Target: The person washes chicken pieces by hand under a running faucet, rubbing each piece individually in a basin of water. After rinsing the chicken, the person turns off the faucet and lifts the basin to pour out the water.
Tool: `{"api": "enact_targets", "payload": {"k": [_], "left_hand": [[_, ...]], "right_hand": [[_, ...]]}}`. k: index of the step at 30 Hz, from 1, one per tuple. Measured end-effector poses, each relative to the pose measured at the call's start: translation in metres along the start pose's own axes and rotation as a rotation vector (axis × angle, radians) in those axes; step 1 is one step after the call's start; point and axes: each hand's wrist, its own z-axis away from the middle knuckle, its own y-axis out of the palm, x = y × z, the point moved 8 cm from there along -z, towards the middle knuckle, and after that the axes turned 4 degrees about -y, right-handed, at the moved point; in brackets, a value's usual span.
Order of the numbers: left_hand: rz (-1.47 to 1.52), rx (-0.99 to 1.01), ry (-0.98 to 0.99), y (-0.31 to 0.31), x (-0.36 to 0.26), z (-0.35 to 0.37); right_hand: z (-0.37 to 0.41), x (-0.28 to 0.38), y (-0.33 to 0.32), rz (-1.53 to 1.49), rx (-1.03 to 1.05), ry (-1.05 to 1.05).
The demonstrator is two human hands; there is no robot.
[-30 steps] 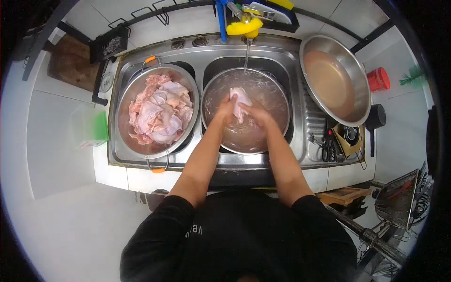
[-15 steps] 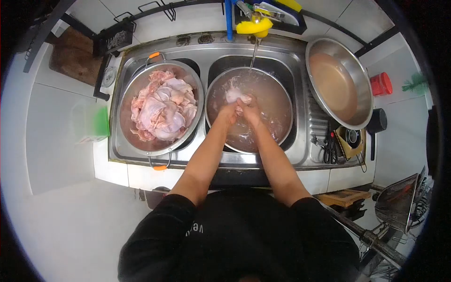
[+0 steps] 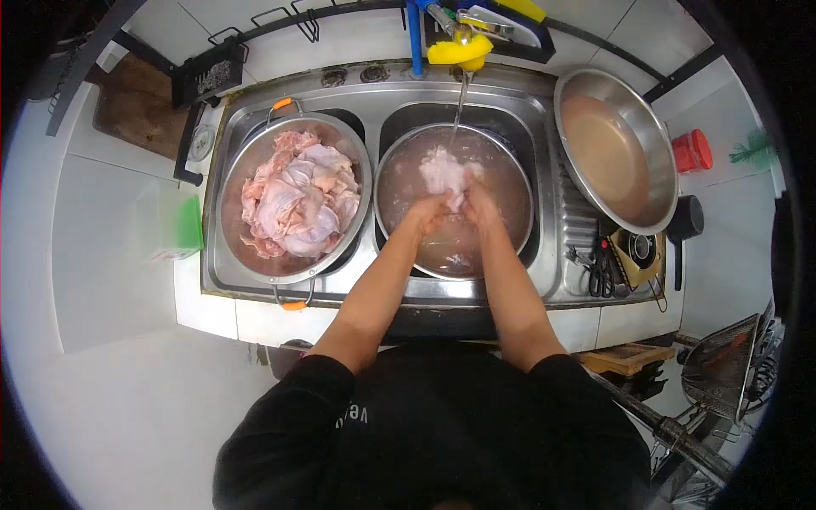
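A pale pink piece of raw chicken (image 3: 444, 172) is held between my two hands over a round metal basin (image 3: 386, 223) of cloudy water. My left hand (image 3: 431, 211) grips its lower left side, and my right hand (image 3: 481, 204) holds it from the right. Both hands are closed around the meat, though some fingertips are hidden. Water runs from the tap (image 3: 463, 53) into the basin near the chicken's upper edge. In the left sink bowl, a pan with orange-tipped handles (image 3: 246, 270) bears a heap of raw chicken pieces (image 3: 297, 200).
On the drainboard at right, a large tilted metal bowl (image 3: 659, 183) contains cloudy liquid. Scissors (image 3: 603, 268) and a small gold-coloured burner-like object (image 3: 637, 255) lie below it. A black-handled pan (image 3: 682, 223) hangs at the right wall, near a red cup (image 3: 693, 151).
The chicken piece has come higher, spreading wider under the tap's stream. My hands have shifted slightly to the right and moved a little apart.
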Motion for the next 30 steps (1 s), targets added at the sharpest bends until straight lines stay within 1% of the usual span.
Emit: {"api": "enact_targets", "payload": {"k": [2,3,5,6,8,9,11,12,14,15,17,18,20,21,22,23,24,25,26,27,29,30], "left_hand": [[0.109,0.124,0.045,-0.005,0.012,-0.026],[0.105,0.124,0.039,-0.001,0.009,-0.018],[-0.078,-0.007,0.040,-0.004,-0.004,0.008],[-0.081,-0.006,0.041,-0.005,-0.004,0.008],[0.099,0.147,0.088,0.002,-0.003,-0.002],[0.099,0.154,0.088,-0.003,0.004,-0.017],[0.198,0.143,0.047,-0.016,0.020,-0.050],[0.198,0.148,0.047,-0.013,0.019,-0.046],[0.229,0.180,0.070,-0.007,0.013,-0.026],[0.225,0.174,0.073,-0.006,0.012,-0.018],[0.262,0.211,0.067,0.005,0.007,-0.001],[0.261,0.207,0.072,0.008,0.003,0.010],[0.080,0.077,0.022,0.007,0.004,0.026],[0.087,0.078,0.025,0.000,0.008,0.013],[-0.036,0.118,0.004,-0.010,0.018,-0.013],[-0.163,0.159,-0.021,-0.013,0.025,-0.027],[-0.168,0.166,-0.024,-0.011,0.022,-0.029],[-0.131,0.219,-0.076,-0.005,0.022,-0.029],[-0.092,0.271,-0.127,0.003,0.025,-0.027],[-0.094,0.277,-0.130,0.008,0.025,-0.025],[0.120,0.380,-0.065,0.018,0.015,-0.018],[0.121,0.377,-0.065,0.020,0.015,-0.016]], "right_hand": [[-0.014,-0.017,-0.013,0.267,0.055,-0.062],[-0.013,-0.012,-0.017,0.264,0.049,-0.061],[-0.006,0.002,-0.035,0.071,-0.177,0.049],[0.002,0.012,-0.028,0.068,-0.177,0.047],[0.025,0.016,-0.006,0.021,-0.114,0.114],[0.036,0.008,0.001,0.022,-0.117,0.107],[0.054,0.014,0.021,0.718,-0.066,-0.166],[0.045,0.006,0.015,0.719,-0.069,-0.170],[0.013,-0.011,0.006,0.968,-0.116,-0.465],[-0.005,-0.020,-0.004,0.962,-0.112,-0.463],[-0.042,-0.027,-0.036,1.050,-0.104,-0.322],[-0.039,-0.019,-0.036,1.047,-0.099,-0.322],[-0.017,-0.003,-0.039,0.753,-0.123,-0.092],[-0.001,0.019,-0.027,0.759,-0.119,-0.094],[0.020,0.035,-0.019,0.609,-0.188,0.005],[0.032,0.039,-0.020,0.454,-0.261,0.104],[0.018,0.026,-0.032,0.452,-0.269,0.100],[-0.013,0.013,-0.032,0.612,-0.065,-0.119],[-0.025,0.011,-0.024,0.768,0.145,-0.337],[-0.017,0.015,-0.023,0.768,0.139,-0.339],[0.009,0.000,-0.005,0.500,0.305,-0.117],[0.005,-0.004,-0.009,0.499,0.307,-0.114]]}}
